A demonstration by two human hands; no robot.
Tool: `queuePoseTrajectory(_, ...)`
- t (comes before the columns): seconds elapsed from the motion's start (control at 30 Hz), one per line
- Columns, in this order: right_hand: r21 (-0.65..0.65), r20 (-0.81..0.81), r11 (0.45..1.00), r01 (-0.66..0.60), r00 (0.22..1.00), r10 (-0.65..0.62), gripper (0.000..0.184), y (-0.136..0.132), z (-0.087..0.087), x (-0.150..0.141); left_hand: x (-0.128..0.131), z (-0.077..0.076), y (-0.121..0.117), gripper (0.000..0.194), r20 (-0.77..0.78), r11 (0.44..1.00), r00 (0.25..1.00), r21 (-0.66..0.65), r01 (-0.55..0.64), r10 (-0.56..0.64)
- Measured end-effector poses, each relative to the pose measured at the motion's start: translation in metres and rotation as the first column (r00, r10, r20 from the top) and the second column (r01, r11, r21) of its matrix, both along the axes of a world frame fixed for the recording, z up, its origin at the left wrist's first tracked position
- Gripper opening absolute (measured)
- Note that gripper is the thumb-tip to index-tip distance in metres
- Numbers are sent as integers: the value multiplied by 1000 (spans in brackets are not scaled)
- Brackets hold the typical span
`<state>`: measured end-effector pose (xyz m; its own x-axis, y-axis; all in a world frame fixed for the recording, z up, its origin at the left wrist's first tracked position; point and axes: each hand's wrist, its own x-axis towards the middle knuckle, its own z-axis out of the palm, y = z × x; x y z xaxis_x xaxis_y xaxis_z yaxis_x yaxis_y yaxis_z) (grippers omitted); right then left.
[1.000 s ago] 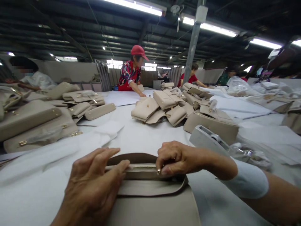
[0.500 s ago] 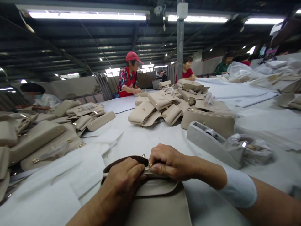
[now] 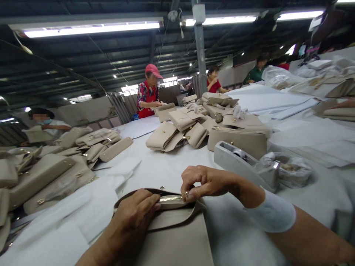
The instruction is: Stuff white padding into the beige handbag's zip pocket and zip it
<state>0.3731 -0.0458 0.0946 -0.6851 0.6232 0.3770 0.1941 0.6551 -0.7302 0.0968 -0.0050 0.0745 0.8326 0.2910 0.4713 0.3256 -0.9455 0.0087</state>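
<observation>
Right in front of me lies a beige handbag (image 3: 177,240), its mouth towards the far side of the table. Along the opening runs a gold-toothed zipper (image 3: 170,198). My left hand (image 3: 135,212) is closed over the bag's left edge, fingers gripping the rim beside the zipper. At the zipper's right end, my right hand (image 3: 202,184) pinches the small gold zipper pull (image 3: 186,194) between thumb and forefinger. A pale sleeve band (image 3: 274,210) wraps my right forearm. The bag's inside is mostly hidden.
A grey tape dispenser (image 3: 244,162) stands to the right, with a plastic-wrapped bundle (image 3: 294,170) beside it. Beige bags are piled ahead (image 3: 177,125) and at the left (image 3: 41,177). White sheets (image 3: 63,218) lie at left. Co-workers stand beyond, including a person in a red cap (image 3: 149,92).
My right hand has moved right along the zipper with the pull, and more gold teeth show between my hands. My left hand still grips the bag's rim. The view has shifted slightly.
</observation>
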Motion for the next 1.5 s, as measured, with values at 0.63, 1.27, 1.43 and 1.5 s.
queuePoseTrajectory(0.63,51,277,870,491,830,-485,22,-18,-10,-34,1,-2,-4,18,8,989,990,49,-143,143)
queuePoseTrajectory(1.27,-576,-317,805,-143,947,-58,88,20,-44,4,-19,14,24,25,-29,910,935,-218,-352,355)
queuePoseTrajectory(1.43,-561,-163,824,-79,987,-16,97,21,-50,27,-26,-2,46,26,109,916,920,-193,-351,376)
queuePoseTrajectory(1.5,-436,-118,896,86,981,-151,109,18,-58,18,-28,-14,57,25,135,921,917,-162,-353,375)
